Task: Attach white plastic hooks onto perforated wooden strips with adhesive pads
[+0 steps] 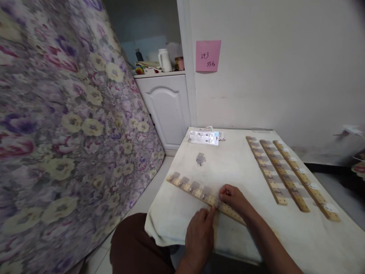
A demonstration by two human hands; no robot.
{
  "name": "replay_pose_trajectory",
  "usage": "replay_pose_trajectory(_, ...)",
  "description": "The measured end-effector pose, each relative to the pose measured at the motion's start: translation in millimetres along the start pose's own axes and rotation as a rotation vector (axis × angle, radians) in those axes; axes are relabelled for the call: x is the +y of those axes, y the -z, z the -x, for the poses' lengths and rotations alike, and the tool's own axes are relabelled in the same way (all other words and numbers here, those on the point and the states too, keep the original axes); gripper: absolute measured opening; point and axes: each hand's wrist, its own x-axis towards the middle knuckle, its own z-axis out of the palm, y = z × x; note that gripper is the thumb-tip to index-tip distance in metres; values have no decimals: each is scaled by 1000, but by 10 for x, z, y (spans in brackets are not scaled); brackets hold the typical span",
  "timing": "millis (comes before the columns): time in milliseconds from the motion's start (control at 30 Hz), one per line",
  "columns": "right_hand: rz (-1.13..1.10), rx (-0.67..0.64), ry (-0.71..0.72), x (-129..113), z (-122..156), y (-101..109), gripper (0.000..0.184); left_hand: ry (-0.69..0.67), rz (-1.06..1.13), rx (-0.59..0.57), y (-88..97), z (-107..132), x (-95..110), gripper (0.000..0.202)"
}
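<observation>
A narrow wooden strip (196, 192) with rows of small holes lies slantwise across the near part of the cloth-covered table. Small metal fittings (191, 188) with clear, greyish pieces stand along its left half. My left hand (200, 232) is at the strip's near edge, its index finger stretched out and the fingertip touching a small fitting (216, 204). Just beyond that spot, my right hand (232, 196) has its fingers pinched together; whatever they hold is too small to make out. The strip's right end is partly hidden by my right forearm.
Three similar wooden strips with fittings, including one strip (266, 171), lie at the right of the table (176, 217). A small grey metal piece (199, 159) rests beyond my strip. Clear plastic packaging (203, 137) is at the back edge. A floral curtain (71, 133) hangs left.
</observation>
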Motion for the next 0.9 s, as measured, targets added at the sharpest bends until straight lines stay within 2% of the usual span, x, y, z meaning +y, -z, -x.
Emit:
replay_pose_trajectory(667, 6, 16, 6, -11, 1, -4, 4, -27, -54, 44, -56, -11, -17, 55)
replay_pose_trajectory(900, 33, 5, 16, -37, 34, -15, 11, -19, -61, 35, -47, -16, -11, 56)
